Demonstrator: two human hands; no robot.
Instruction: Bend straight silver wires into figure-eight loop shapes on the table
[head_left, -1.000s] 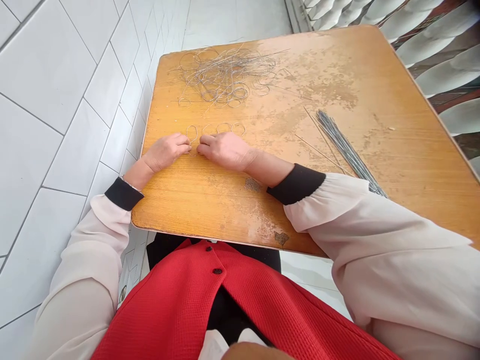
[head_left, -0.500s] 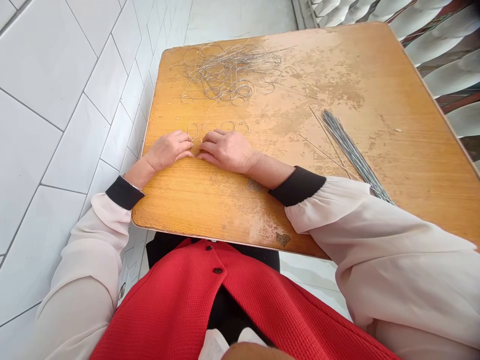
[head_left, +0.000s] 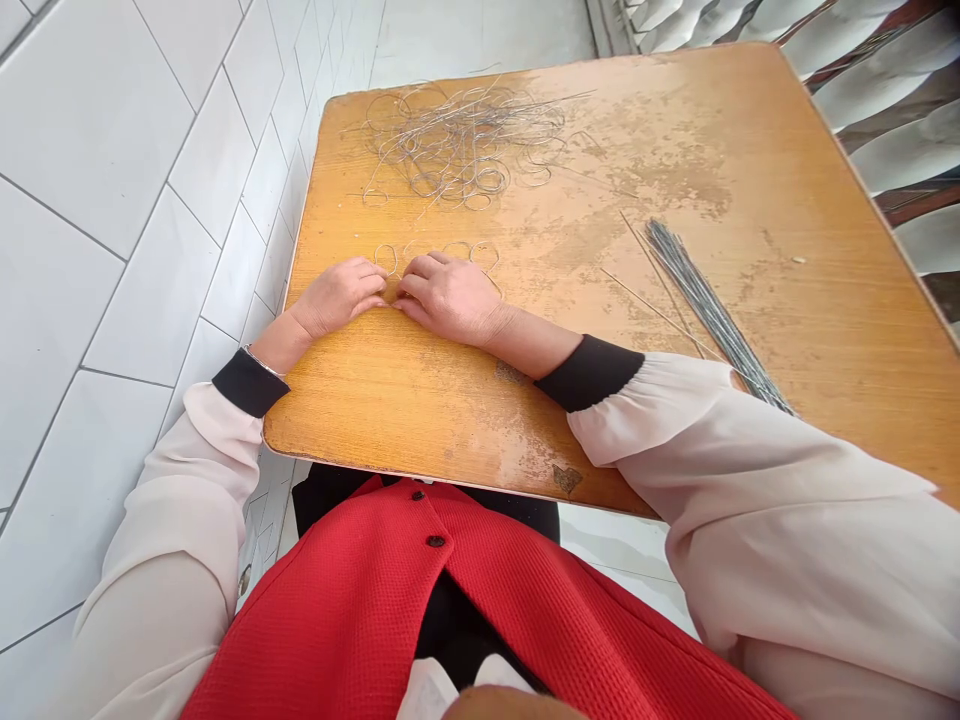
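A thin wire bent into a row of loops [head_left: 457, 250] lies on the worn wooden table [head_left: 675, 250]. My left hand [head_left: 337, 295] and my right hand [head_left: 450, 295] rest side by side on the near left part of the table. Their fingertips meet and pinch the near end of that looped wire. Both hands have curled fingers. The pinched part of the wire is mostly hidden under the fingers.
A tangled pile of bent wire loops [head_left: 457, 140] sits at the far left of the table. A bundle of straight wires [head_left: 705, 305] lies to the right, partly under my right sleeve. White floor tiles run along the left; chair backs stand at the far right.
My fingertips have shifted slightly along the looped wire and closed together. The view has moved a little. The piles have not moved.
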